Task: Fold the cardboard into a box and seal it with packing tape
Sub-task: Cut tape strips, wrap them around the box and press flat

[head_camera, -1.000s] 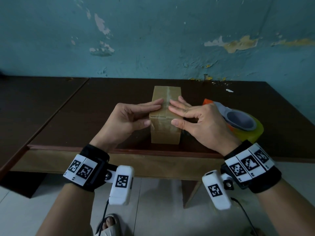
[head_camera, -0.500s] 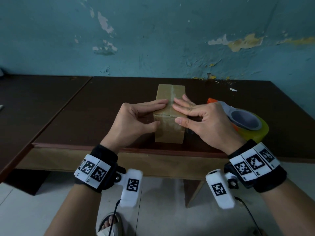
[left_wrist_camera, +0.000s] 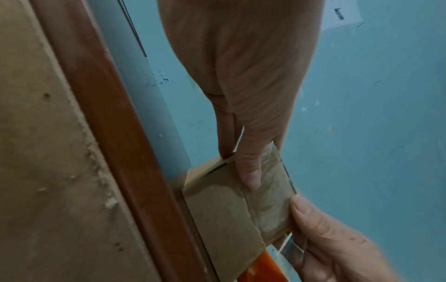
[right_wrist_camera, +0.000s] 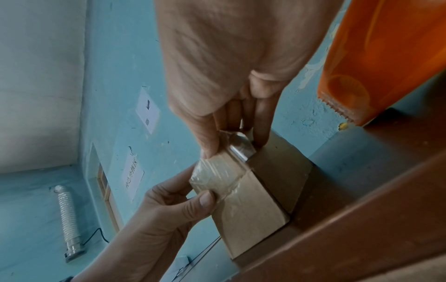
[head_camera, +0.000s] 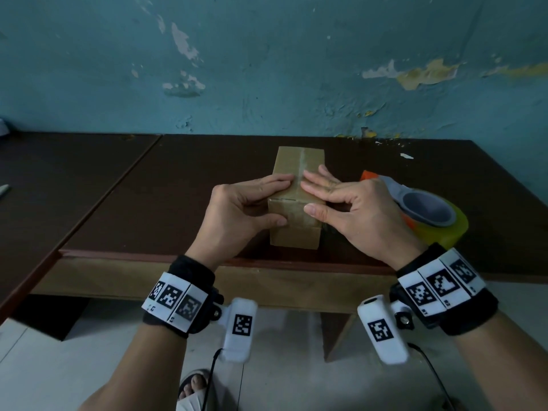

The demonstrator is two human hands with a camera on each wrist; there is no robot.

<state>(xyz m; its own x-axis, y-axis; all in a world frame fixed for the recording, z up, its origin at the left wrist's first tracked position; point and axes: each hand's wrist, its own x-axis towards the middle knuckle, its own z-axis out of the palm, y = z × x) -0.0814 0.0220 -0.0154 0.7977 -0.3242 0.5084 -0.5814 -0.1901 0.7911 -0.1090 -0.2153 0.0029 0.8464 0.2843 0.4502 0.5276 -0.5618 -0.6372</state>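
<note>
Mostly done, by the look of it. Sits near the front edge of the dark counter (head_camera: 148, 203): small cardboard box (head_camera: 293, 232), already folded up, flaps closed, clear packing tape (head_camera: 301, 161) running along the top seam and down over the near end face. Lies just right of the box, partly behind the right hand: orange tape dispenser (head_camera: 427, 215) with its yellowish roll, set down, not in use. Left hand (head_camera: 240, 215) on the box's left side, fingers laid flat across the top by the seam, thumb pressed against the near face — grip clamped round that corner. Right hand (head_camera: 355, 215) mirrored on the right, fingers flat on top, thumb on the near face pressing tape; right wrist view shows a loose, crinkled bit of tape at the upper right corner not yet flat. Left to do, as a judgement: smoothing that tape end down over the edge, rubbing out wrinkles, maybe checking the far end and the underside, neither visible here, so cannot tell whether sealed. Folding step finished; sealing in its last strokes.
</note>
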